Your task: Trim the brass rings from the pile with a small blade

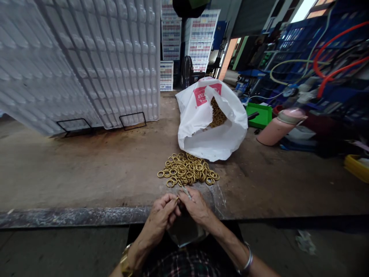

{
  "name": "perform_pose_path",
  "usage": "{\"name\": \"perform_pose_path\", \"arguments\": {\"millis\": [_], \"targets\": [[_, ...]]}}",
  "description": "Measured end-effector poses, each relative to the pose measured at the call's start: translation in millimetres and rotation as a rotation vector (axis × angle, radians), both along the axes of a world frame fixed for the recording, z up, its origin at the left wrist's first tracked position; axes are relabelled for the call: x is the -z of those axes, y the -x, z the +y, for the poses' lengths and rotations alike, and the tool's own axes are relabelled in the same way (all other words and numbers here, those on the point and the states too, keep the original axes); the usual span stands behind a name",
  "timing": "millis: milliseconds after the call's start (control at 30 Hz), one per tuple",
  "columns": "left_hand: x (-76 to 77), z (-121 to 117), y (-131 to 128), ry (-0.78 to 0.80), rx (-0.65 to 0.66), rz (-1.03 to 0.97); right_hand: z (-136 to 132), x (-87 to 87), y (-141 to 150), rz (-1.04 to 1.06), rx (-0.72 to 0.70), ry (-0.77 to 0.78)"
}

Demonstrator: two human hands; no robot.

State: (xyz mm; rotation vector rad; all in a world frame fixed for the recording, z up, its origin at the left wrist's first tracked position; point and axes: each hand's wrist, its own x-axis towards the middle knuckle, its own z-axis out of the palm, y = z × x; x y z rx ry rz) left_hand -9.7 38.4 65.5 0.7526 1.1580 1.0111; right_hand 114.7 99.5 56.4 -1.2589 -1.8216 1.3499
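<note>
Dozens of brass-coloured rings (187, 170) lay heaped on a worn tabletop (95, 177), just in front of a white sack (190, 119) with a red printed label. The sack's torn mouth gaped, showing more rings inside. Between the pile and the person, at the table's front edge, a left hand (162, 212) pinched a single ring (177, 199) between thumb and fingertips, its other fingers curled. Close beside it, the right hand (196, 206) had its thumb and fingers pressed together around a slim, pale tool (186, 192), which pointed up toward the heap. A gold-coloured band (125, 262) circled the left wrist and a silvery bangle (246, 258) the right. Below the hands, over the lap, a pale-edged item (186, 232) appeared to be a bag or pan, though the dim light left it uncertain.

To the left, ribbed clear plastic trays (115, 57) stood on edge in a tall stack, with black wire frames (133, 120) at their base. To the sack's right were a green tray (260, 115) and a pink bottle (278, 129), with a yellow container (357, 167) farther off. White crates (200, 40) rose in stacks behind the table, while orange hoses (318, 63) looped at upper right.
</note>
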Motion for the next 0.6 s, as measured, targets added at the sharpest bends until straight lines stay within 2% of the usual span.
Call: {"name": "perform_pose_path", "arguments": {"millis": [100, 167, 267, 367, 600], "targets": [[2.4, -2.0, 0.6, -0.021, -0.038, -0.077, 1.8, 2.3, -2.1, -0.064, 0.045, -0.036], [3.9, -2.3, 1.1, -0.038, -0.068, -0.085, 0.4, 3.1, -4.7, -0.174, 0.040, -0.124], [4.9, -1.1, 1.6, -0.039, -0.101, -0.050, -5.7, 3.1, -7.7, -0.342, -0.101, -0.295], [5.7, 0.7, 2.0, -0.028, -0.131, -0.004, -11.6, 3.5, -7.0, -0.453, -0.199, -0.401], [2.6, -3.0, 2.4, -0.087, -0.162, 0.136, -9.2, 0.7, -4.7, -0.624, -0.242, -0.411]]}}
